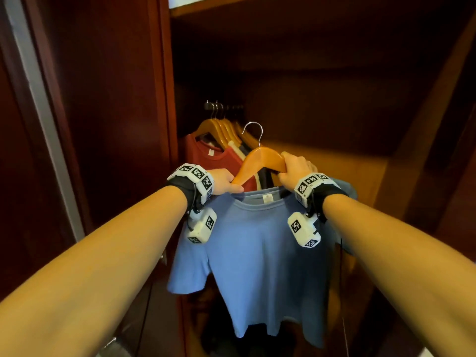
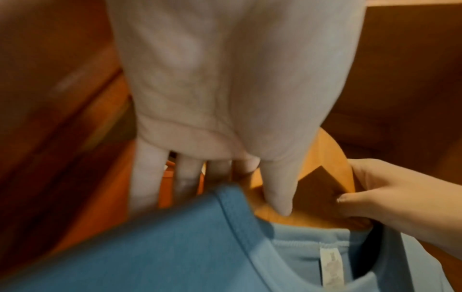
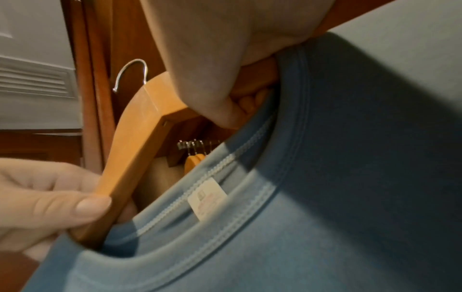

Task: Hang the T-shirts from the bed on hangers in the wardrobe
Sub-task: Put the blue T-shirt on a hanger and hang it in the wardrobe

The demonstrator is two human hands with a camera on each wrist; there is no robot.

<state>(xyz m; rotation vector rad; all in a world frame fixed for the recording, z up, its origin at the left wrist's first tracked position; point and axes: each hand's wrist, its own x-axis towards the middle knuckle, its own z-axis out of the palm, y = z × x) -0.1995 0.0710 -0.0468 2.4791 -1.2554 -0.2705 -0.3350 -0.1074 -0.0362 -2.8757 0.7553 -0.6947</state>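
Wardrobe rail [image 1: 223, 106] carries wooden hangers [image 1: 221, 128], red shirt [image 1: 206, 155].

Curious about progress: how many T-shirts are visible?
2 clearly: blue T-shirt on the held hanger, red T-shirt hanging in the wardrobe. More garments behind it are partly hidden.
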